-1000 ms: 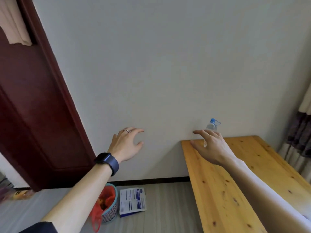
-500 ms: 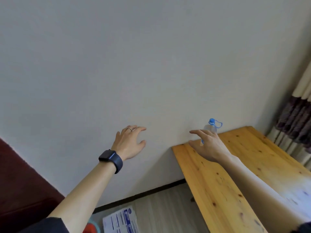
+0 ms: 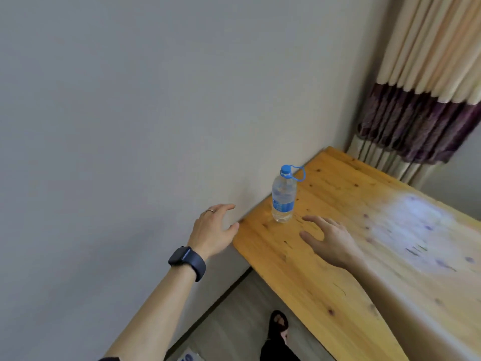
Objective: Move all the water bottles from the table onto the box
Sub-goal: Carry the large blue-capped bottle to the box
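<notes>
Clear plastic water bottle with blue cap (image 3: 283,196) stands upright at eleven o'clock from our right hand (image 3: 330,241), fingers spread, holding nothing, seemingly hovering above the orange wooden table (image 3: 325,282); our left hand (image 3: 213,230), relaxed, is beside its corner.

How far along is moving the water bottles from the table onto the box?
Done: nothing visible; no box is in view. In hand: the open right hand is close to the one water bottle standing upright on the table, not touching it; the left hand is open beside the table's corner. Left: grip and carry that bottle.
</notes>
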